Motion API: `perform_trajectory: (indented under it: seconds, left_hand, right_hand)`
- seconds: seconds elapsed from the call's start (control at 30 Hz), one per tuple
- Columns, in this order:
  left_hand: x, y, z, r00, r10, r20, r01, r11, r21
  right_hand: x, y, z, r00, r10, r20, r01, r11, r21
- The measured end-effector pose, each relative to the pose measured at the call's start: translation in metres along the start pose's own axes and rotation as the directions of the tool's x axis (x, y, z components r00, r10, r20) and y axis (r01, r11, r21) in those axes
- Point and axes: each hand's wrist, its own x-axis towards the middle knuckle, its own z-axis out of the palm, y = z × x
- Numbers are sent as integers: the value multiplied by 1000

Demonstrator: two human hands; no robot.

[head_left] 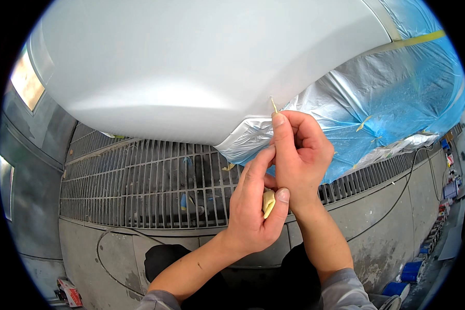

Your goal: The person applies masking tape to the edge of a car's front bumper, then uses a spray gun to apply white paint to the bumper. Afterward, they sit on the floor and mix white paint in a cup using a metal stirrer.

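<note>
In front of me is a silver-grey car body panel (170,57), its lower edge meeting blue and silver masking film (398,88). My right hand (305,152) pinches a thin yellowish strip (274,106) between thumb and forefinger, its tip pointing up against the panel. It looks like a sliver of masking tape. Just below and to the left, my left hand (256,212) is closed on a folded pale-yellow piece (268,200), held in by the thumb; I cannot tell whether it is cloth or tape. Its fingertips reach up to the right hand.
Under the panel runs a metal floor grating (139,181). A dark hose (101,248) curves over the concrete at left, and a cable (398,194) crosses at right. Blue cans (412,271) stand along the right side. A grey wall (31,206) rises at left.
</note>
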Motion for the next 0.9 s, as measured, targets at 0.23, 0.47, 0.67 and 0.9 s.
perform_trajectory:
  seconds: [0.23, 0.47, 0.67, 0.9]
  left_hand:
    - [0, -2, 0, 1000, 5, 5, -5, 1000, 0]
    - [0, -1, 1, 1000, -1, 2, 1, 1000, -5]
    - [0, 0, 0, 1000, -17, 10, 17, 1000, -5]
    - [1, -1, 0, 1000, -14, 11, 14, 1000, -7]
  right_hand:
    - [-1, 0, 0, 1000, 3, -5, -3, 1000, 4]
    - [0, 0, -1, 1000, 5, 0, -5, 1000, -4]
    - [0, 1, -1, 1000, 0, -2, 0, 1000, -10]
    - [0, 1, 0, 1000, 18, 3, -18, 1000, -3]
